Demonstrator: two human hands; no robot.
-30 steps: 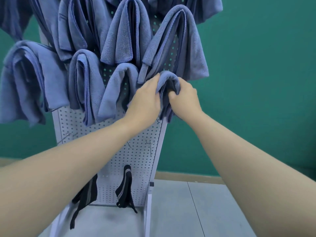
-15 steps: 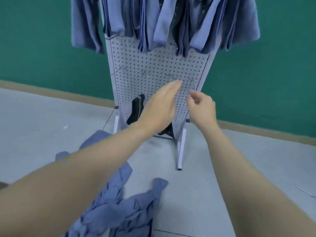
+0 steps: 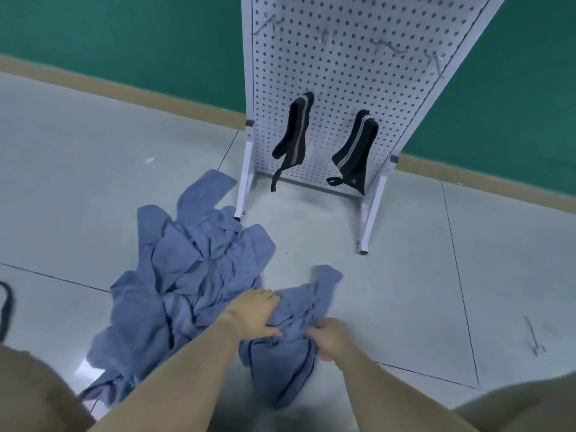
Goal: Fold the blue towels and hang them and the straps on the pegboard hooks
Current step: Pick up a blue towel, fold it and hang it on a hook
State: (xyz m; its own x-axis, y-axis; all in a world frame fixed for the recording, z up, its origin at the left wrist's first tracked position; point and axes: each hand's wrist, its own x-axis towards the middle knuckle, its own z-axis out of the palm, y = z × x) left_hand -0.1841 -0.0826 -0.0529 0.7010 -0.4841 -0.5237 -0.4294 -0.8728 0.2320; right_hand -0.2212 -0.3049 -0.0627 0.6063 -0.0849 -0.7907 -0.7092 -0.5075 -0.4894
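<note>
Change since earlier frames: both hands, previously raised at the white perforated metal pegboard [image 3: 352, 73], are now down at the floor pile; the hung towels have left the view.
Left hand [image 3: 254, 313]: fingers curled, gripping a crumpled blue microfibre towel [image 3: 280, 363].
Right hand [image 3: 330, 338]: fingers closed on the same towel's edge.
Towel pile [image 3: 187, 275]: loose blue towels heaped on the grey tiled floor [image 3: 436, 260], just beside the pegboard's left foot.
Straps: two black striped straps [image 3: 296, 135] hang from lower hooks.
Surroundings: green wall [image 3: 124, 35]; bare wire hooks [image 3: 389, 48] above the straps.
</note>
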